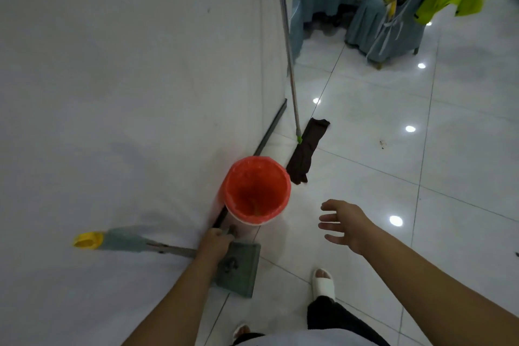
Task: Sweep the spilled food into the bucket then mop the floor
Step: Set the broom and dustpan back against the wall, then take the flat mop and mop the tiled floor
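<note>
Left hand (216,243) grips the dustpan (241,270) beside the bucket (227,194); right hand (342,223) spreads empty. Prop the dustpan securely before fetching the mop (306,149).

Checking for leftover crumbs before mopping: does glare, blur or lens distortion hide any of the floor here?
Head view: small round light reflections dot the glossy floor but hide little; a dark speck shows clearly near one. Head view: wide-angle bending tilts the mop pole; the left hand on the dustpan looks slightly soft.
</note>
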